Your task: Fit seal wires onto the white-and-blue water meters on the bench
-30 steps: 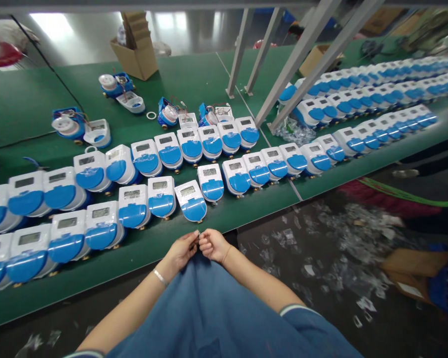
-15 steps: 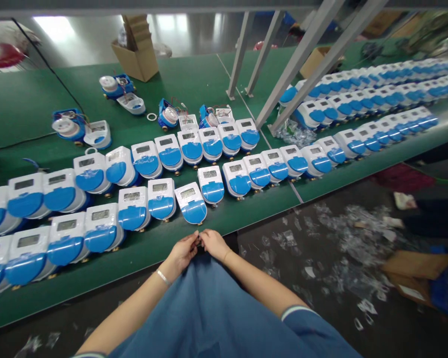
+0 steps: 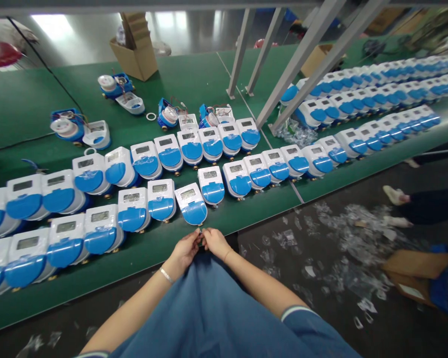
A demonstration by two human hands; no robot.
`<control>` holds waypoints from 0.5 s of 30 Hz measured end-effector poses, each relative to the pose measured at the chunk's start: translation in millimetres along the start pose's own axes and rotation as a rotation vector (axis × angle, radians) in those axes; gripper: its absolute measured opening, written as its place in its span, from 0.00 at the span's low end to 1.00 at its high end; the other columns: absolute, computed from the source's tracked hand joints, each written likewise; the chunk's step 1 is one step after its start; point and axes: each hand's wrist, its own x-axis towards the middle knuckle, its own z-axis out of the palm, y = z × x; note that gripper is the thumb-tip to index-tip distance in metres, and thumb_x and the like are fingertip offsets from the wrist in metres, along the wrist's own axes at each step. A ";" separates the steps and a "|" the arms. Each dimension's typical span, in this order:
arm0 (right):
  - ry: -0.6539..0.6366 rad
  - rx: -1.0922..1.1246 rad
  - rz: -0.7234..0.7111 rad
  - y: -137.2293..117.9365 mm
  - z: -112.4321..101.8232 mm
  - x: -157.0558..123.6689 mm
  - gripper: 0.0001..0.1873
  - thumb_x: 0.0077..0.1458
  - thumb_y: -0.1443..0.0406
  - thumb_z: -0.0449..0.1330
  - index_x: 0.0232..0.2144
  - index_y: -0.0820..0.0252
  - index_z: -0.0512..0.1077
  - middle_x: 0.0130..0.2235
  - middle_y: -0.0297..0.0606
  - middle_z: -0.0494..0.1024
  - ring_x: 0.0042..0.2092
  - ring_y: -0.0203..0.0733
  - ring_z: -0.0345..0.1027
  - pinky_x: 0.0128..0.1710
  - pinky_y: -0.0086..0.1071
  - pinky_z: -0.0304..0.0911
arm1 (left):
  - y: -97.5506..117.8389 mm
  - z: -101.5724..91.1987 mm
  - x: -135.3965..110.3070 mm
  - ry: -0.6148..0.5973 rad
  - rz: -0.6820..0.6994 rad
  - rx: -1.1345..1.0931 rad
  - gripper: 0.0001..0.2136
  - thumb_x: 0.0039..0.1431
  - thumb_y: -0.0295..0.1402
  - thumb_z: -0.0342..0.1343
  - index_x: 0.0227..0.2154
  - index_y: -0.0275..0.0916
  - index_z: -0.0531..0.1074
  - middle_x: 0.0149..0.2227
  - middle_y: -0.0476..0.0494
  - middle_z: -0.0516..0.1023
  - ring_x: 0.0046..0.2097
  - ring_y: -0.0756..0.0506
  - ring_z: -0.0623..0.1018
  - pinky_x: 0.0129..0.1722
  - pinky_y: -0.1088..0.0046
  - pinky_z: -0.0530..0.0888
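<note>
My left hand [image 3: 186, 248] and my right hand [image 3: 215, 242] meet at the front edge of the green workbench [image 3: 227, 219]. Fingers of both are pinched together around something small that I cannot make out. Just beyond the fingertips lies a blue and white meter [image 3: 191, 203] with a small grey display, turned slightly askew in its row. Right of it sits another such meter [image 3: 211, 185], and to its left one more meter [image 3: 161, 199]. Clear film shows on several of them. Neither hand touches a meter.
A second row of meters [image 3: 168, 151] runs behind. Opened meters [image 3: 168, 114] with wires and a cardboard box [image 3: 136, 59] stand farther back. Grey metal posts [image 3: 298, 62] rise from the bench. Plastic scraps [image 3: 354, 238] litter the floor at right, near a person's feet [image 3: 395, 195].
My hands stay together at the bench edge, with only a slight shift of the fingers. At right, the other person's feet and legs have moved. The meters stay put.
</note>
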 end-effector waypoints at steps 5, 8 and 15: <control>0.259 -0.196 -0.181 1.3 -2.1 -3.1 0.09 0.55 0.67 0.54 0.23 0.60 0.66 0.27 0.39 0.74 0.29 0.34 0.68 0.28 0.22 0.62 | 1.2 4.2 1.9 0.058 -0.009 -0.029 0.05 0.51 0.25 0.61 0.23 0.32 0.73 0.21 0.46 0.73 0.22 0.54 0.71 0.19 0.82 0.66; 0.337 -0.027 0.032 -2.5 -2.8 9.0 0.18 0.57 0.68 0.47 0.15 0.59 0.61 0.14 0.27 0.63 0.17 0.28 0.55 0.14 0.18 0.53 | 1.1 4.6 2.0 0.041 0.016 -0.005 0.04 0.52 0.24 0.60 0.23 0.31 0.73 0.23 0.45 0.75 0.24 0.54 0.72 0.21 0.81 0.67; 0.117 0.008 -0.045 0.6 -3.9 -0.5 0.08 0.55 0.64 0.54 0.24 0.59 0.64 0.31 0.41 0.73 0.34 0.38 0.68 0.31 0.26 0.61 | 1.9 5.7 2.8 0.064 0.033 -0.005 0.06 0.49 0.26 0.62 0.21 0.32 0.73 0.20 0.47 0.73 0.21 0.55 0.69 0.18 0.81 0.63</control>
